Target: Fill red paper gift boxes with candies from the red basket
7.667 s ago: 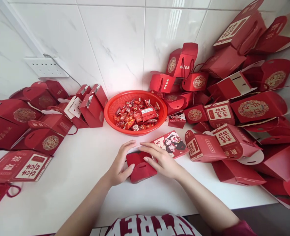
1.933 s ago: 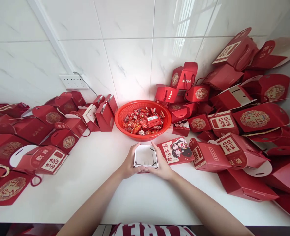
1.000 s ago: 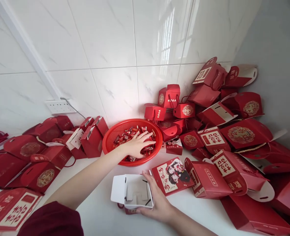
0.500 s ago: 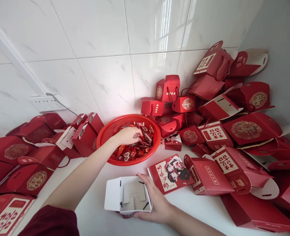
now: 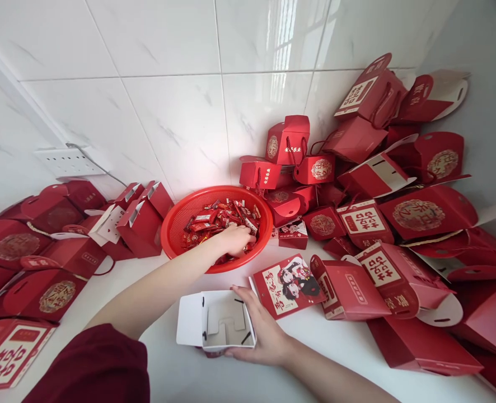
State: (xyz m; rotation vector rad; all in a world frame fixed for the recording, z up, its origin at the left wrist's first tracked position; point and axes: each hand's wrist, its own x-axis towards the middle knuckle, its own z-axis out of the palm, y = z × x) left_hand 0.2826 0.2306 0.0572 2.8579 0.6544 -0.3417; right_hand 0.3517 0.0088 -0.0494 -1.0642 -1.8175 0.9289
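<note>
One open box point(image 5: 227, 324) stands on the counter point(image 5: 181, 375), its right side clasped by the right hand point(image 5: 261, 336). The left hand point(image 5: 233, 239) is curled down among the sweets point(image 5: 214, 218) in one red basket point(image 5: 176, 224); its grasp is hidden. Red boxes point(image 5: 399, 190), too many to count, are heaped alongside.

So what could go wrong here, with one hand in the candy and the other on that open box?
The right hand steadies the open box from one side only, so dropped candy might tip it. The left hand digs at the red basket rim's near side; wrapped candies could spill onto the counter.
</note>
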